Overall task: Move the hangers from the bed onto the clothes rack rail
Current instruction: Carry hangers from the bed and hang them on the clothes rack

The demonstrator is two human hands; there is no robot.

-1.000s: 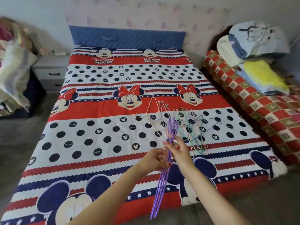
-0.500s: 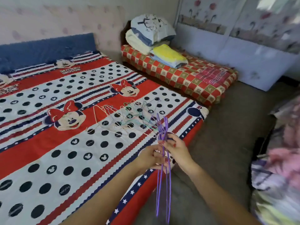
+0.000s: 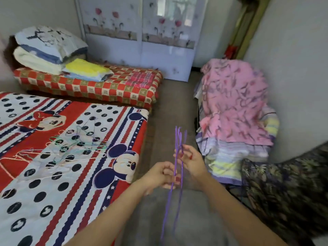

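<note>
Since the earlier frames the view has swung right: the bed (image 3: pixel 53 174), which filled the picture a second ago, now sits in the left half, and the purple hangers (image 3: pixel 174 174) are over grey floor (image 3: pixel 174 107) instead of over the bedspread. Both hands have kept hold of the bunch throughout.

The left hand (image 3: pixel 160 175), at lower centre, has its fingers curled round the purple wires partway down. The right hand (image 3: pixel 192 161), just above and to the right, pinches the same bunch nearer the top with thumb and fingertips. The hangers stand nearly upright, edge-on, their upper ends rising above the right hand and their lower parts trailing toward the bottom edge of the frame.

Left of the hands, a tangle of thin pale, green and orange hangers (image 3: pixel 78 144) lies on the bed near its right edge, where it lay before.

Newly in view at centre right is a heap of folded textiles topped by a pink patterned blanket (image 3: pixel 234 103). A dark leaf-print fabric (image 3: pixel 287 185) fills the lower right. In the upper left, a red checked mattress (image 3: pixel 99 87) carries stacked pillows (image 3: pixel 48 45). A white flowered wardrobe (image 3: pixel 142 32) stands at upper centre.
</note>
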